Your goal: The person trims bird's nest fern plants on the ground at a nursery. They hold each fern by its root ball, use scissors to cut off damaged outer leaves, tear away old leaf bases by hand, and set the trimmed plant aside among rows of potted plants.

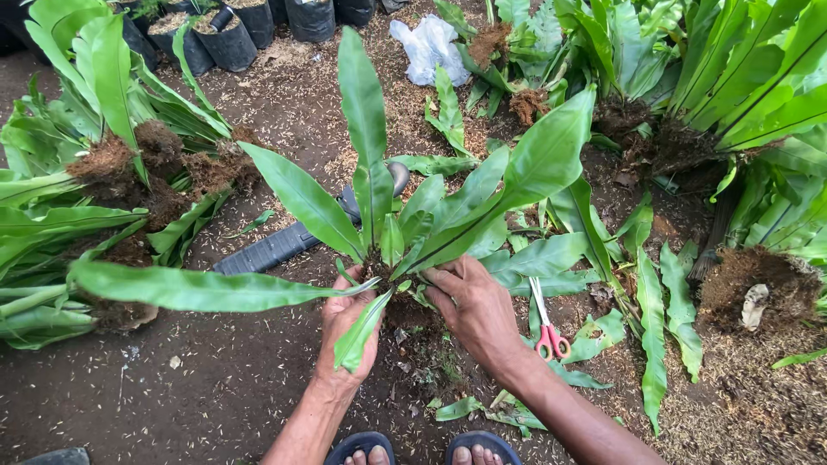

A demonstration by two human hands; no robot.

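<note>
A green fern plant (405, 220) with long broad leaves and a dark root clump stands between my hands at the centre of the head view. My left hand (346, 331) grips its base from the left, fingers wrapped around a short lower leaf. My right hand (472, 310) presses against the base from the right, fingers curled into the roots. Both hands hold the same plant just above the dark soil.
Red-handled scissors (546, 327) lie right of my right hand. A folded black plastic bag (297, 237) lies behind the plant. Uprooted ferns (112, 164) pile up on the left and right (732, 95). Black grow bags (233, 39), a white plastic bag (428, 47), cut leaves (650, 344), my sandalled toes (422, 452).
</note>
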